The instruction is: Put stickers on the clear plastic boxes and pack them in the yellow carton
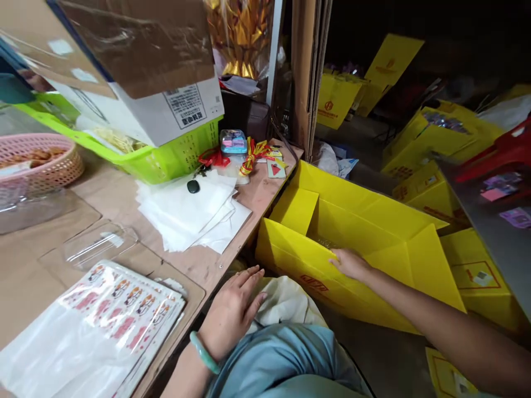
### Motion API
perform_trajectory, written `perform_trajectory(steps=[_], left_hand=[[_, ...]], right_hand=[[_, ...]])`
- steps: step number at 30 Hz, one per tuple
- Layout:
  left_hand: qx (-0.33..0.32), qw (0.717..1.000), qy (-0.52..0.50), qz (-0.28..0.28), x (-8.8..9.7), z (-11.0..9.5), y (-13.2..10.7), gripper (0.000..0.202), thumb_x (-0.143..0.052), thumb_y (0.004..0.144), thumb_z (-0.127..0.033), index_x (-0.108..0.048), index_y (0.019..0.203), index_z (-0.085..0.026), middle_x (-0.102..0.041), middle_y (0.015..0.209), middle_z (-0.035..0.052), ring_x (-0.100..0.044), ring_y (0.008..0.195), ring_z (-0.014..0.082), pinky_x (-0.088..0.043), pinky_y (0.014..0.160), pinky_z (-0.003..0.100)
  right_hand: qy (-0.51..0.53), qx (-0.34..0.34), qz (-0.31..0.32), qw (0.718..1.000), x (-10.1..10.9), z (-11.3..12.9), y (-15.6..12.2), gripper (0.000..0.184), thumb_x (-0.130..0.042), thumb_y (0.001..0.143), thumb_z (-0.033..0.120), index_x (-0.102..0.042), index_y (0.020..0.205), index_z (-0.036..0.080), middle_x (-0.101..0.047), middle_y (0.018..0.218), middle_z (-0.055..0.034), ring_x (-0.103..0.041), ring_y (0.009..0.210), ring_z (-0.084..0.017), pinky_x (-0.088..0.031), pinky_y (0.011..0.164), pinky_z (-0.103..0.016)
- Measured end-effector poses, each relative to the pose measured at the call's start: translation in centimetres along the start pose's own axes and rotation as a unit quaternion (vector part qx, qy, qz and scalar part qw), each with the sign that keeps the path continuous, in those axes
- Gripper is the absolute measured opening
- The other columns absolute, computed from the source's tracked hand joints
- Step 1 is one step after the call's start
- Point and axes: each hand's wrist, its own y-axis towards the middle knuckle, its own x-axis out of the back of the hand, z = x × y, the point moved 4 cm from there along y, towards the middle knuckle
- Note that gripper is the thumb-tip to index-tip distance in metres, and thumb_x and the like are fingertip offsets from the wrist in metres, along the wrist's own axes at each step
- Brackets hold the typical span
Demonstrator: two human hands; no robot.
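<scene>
My right hand (350, 263) grips the near wall of a large open yellow box (286, 249), with the fingertips over its upper edge. The box stands to the right of the table, flaps folded up, with red print on the side facing me. A little clear material shows at its bottom, too small to name. My left hand (236, 304), with a green bangle (203, 354) at the wrist, rests palm down near the table edge, over my lap and a pale cloth (290, 301). Its fingers are stretched out and hold nothing.
On the table (103, 193) lie printed plastic bags (120, 309), a clear plastic tray (102, 243) and white sheets (186, 204). Behind them are a green basket (166, 163) under a carton (178, 110), and a pink basket (68, 166). More yellow boxes (477, 271) and a red stool (498, 149) stand right.
</scene>
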Motion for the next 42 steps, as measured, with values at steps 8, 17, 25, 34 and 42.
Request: perform_trajectory(steps=[8,17,25,34,42], left_hand=[[0.009,0.999,-0.033,-0.041,1.7,0.5,-1.1,0.041,-0.045,0.093,-0.034,-0.053,0.130,-0.020,-0.057,0.134,0.0110,-0.055,0.123,0.0238,-0.047,0.104,0.042],[0.013,0.995,0.093,0.024,-6.0,-0.2,7.7,0.079,-0.057,0.074,-0.020,-0.029,0.148,-0.015,-0.016,0.158,0.0180,-0.008,0.145,0.0371,-0.029,0.110,0.058],[-0.012,0.965,0.234,0.119,-7.4,-0.5,19.4,0.052,-0.043,0.076,-0.006,-0.060,0.124,-0.017,-0.067,0.116,0.0165,-0.054,0.122,0.0293,-0.030,0.108,0.051],[-0.001,0.957,0.241,0.164,-9.1,-4.8,21.7,0.031,-0.036,0.087,-0.011,-0.064,0.102,-0.012,-0.067,0.100,0.0165,-0.062,0.099,0.0288,-0.047,0.084,0.041],[-0.096,0.920,0.128,0.359,-20.3,-19.4,17.1,0.038,-0.060,0.070,-0.016,-0.063,0.108,-0.010,-0.070,0.095,0.0150,-0.068,0.086,0.0285,-0.055,0.073,0.036]], right_hand=[[-0.070,-0.065,-0.073,0.993,2.4,0.1,-1.6,0.027,-0.059,0.085,0.033,-0.067,0.108,0.020,-0.073,0.098,-0.0125,-0.067,0.092,-0.027,-0.044,0.075,-0.033],[-0.072,-0.061,-0.182,0.979,-1.9,-2.2,-8.9,0.034,-0.056,0.081,0.013,-0.062,0.115,0.018,-0.064,0.120,-0.0137,-0.058,0.113,-0.027,-0.041,0.096,-0.037],[-0.087,-0.104,-0.279,0.951,-4.2,-11.2,-10.5,0.034,-0.052,0.082,0.011,-0.063,0.113,0.022,-0.068,0.110,-0.0100,-0.061,0.102,-0.029,-0.039,0.093,-0.043],[-0.127,-0.064,-0.286,0.948,3.3,-20.3,-5.3,0.018,-0.053,0.085,0.018,-0.062,0.101,0.021,-0.070,0.099,-0.0077,-0.057,0.095,-0.026,-0.027,0.096,-0.044],[-0.228,-0.092,-0.245,0.938,4.9,-33.5,-5.2,0.024,-0.048,0.083,0.010,-0.067,0.093,0.021,-0.072,0.093,-0.0077,-0.056,0.093,-0.026,-0.018,0.102,-0.050]])
